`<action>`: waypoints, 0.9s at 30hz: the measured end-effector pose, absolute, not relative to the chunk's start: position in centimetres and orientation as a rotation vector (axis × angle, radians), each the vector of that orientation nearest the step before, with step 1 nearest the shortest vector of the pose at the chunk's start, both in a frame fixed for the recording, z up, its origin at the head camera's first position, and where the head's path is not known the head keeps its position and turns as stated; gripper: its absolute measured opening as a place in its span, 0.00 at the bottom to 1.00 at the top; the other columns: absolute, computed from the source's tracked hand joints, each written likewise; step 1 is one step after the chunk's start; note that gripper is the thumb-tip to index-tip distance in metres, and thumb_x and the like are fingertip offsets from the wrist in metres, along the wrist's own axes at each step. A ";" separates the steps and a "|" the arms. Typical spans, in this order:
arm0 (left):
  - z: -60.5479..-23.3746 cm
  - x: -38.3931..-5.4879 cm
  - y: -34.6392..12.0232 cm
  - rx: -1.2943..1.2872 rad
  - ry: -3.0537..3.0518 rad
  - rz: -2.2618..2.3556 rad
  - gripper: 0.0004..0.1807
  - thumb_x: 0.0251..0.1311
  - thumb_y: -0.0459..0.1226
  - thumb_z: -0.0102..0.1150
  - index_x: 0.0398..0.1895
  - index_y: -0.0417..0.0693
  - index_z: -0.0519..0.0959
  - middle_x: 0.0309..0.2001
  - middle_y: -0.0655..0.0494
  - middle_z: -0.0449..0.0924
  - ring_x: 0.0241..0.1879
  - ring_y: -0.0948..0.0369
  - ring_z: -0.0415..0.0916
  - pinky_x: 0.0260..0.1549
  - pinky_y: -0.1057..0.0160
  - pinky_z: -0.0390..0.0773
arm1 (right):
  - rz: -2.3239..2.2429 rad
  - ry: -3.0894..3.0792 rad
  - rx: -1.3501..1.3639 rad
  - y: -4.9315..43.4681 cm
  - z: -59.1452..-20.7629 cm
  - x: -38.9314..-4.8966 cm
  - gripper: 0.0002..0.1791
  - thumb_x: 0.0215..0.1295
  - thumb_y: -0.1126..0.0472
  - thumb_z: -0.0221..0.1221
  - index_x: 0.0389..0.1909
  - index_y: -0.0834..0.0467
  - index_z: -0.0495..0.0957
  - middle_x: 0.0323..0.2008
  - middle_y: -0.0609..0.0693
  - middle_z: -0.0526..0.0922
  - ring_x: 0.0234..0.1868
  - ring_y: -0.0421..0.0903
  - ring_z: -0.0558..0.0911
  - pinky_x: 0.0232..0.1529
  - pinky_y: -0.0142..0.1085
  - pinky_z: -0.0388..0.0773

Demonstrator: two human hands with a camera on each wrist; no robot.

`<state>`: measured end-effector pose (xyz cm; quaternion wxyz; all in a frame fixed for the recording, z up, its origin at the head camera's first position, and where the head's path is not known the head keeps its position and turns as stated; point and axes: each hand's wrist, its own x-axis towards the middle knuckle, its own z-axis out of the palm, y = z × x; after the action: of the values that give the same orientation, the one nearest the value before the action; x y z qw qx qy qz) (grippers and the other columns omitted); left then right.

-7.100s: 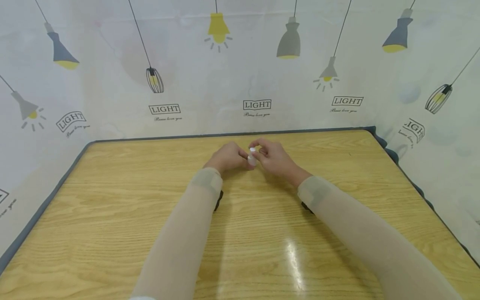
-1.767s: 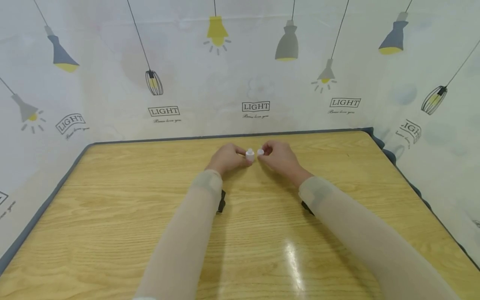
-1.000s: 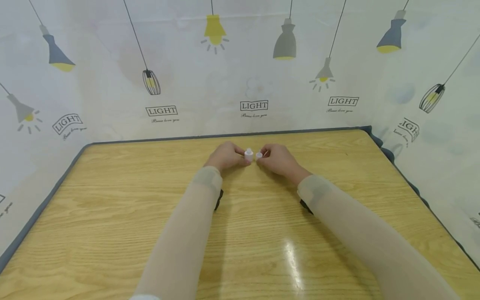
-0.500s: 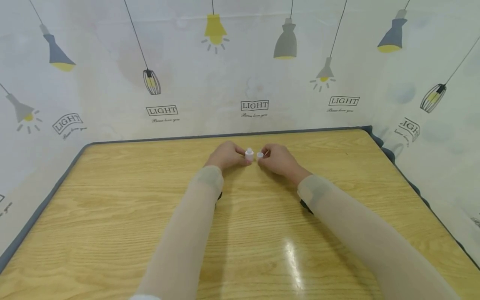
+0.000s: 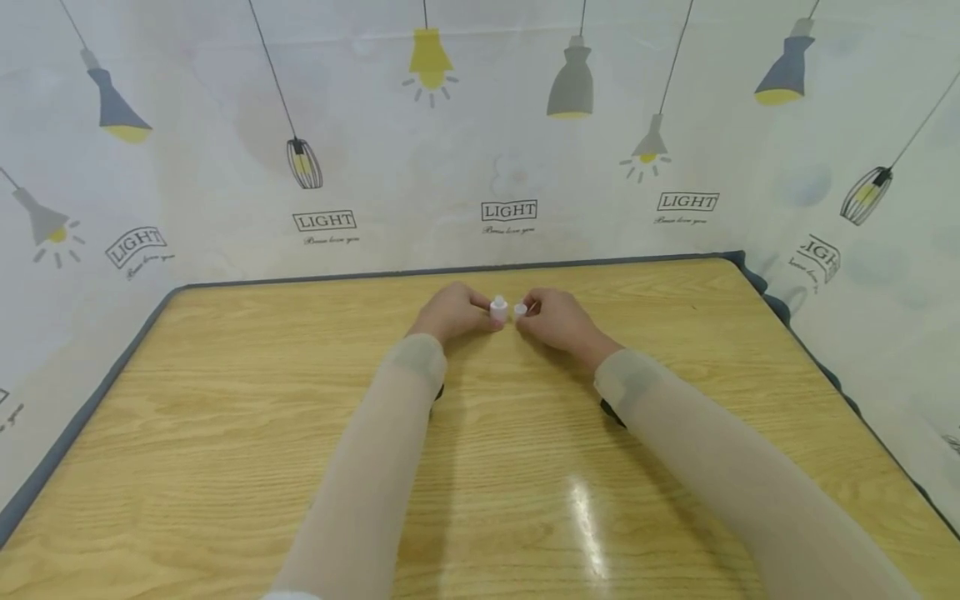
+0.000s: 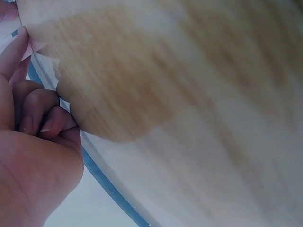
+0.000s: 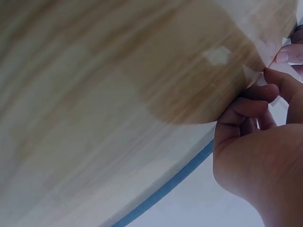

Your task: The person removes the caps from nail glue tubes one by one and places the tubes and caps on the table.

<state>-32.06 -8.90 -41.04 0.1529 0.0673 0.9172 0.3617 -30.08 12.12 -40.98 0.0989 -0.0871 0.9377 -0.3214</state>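
Note:
Near the far edge of the table, my left hand (image 5: 453, 315) pinches a small white bottle (image 5: 498, 313) between thumb and fingers. The bottle stands upright, with its narrow tip bare on top. Just to its right, my right hand (image 5: 561, 320) pinches a small white cap (image 5: 520, 311), apart from the bottle. In the left wrist view the left hand's lower fingers (image 6: 35, 111) are curled, and the bottle is not clearly seen. The right wrist view shows the right hand's curled fingers (image 7: 241, 116) low over the table; its cap is hard to make out.
The wood-grain table (image 5: 300, 450) spreads out below both arms, with a dark blue edge (image 5: 405, 273) at the back. Behind it hangs a pale wall covering (image 5: 420, 167) printed with lamps. A light glare lies on the tabletop between the forearms.
Several seconds ago the right fingers were at the bottle's top; then the cap came off to the right. Since then the cap has dropped slightly; in the last half second hardly anything moves.

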 end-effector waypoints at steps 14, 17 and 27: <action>-40.9 -32.2 -9.0 0.186 2.626 1.073 0.23 0.57 0.51 0.79 0.55 0.57 0.90 0.67 0.56 0.82 0.67 0.54 0.75 0.74 0.46 0.69 | -0.954 2.776 -0.255 12.1 -40.5 -30.2 0.20 0.73 0.57 0.62 0.59 0.63 0.80 0.52 0.59 0.86 0.49 0.51 0.81 0.54 0.43 0.80; -40.9 -32.2 -8.9 0.176 2.626 1.067 0.23 0.57 0.52 0.78 0.55 0.58 0.90 0.67 0.57 0.82 0.67 0.55 0.74 0.74 0.46 0.69 | -0.951 2.783 -0.265 12.1 -40.4 -30.2 0.19 0.73 0.57 0.62 0.59 0.63 0.80 0.51 0.58 0.85 0.49 0.50 0.80 0.54 0.43 0.80; -40.9 -31.9 -8.9 0.171 2.616 1.070 0.24 0.56 0.52 0.78 0.55 0.57 0.89 0.65 0.58 0.84 0.65 0.55 0.76 0.73 0.47 0.70 | -0.949 2.773 -0.270 12.3 -40.7 -30.2 0.18 0.73 0.57 0.62 0.57 0.63 0.81 0.49 0.57 0.85 0.48 0.50 0.79 0.53 0.42 0.79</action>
<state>-31.87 -8.86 -40.92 0.1543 0.0596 0.9129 0.3732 -30.15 12.29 -40.71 0.0992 -0.0913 0.9375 -0.3208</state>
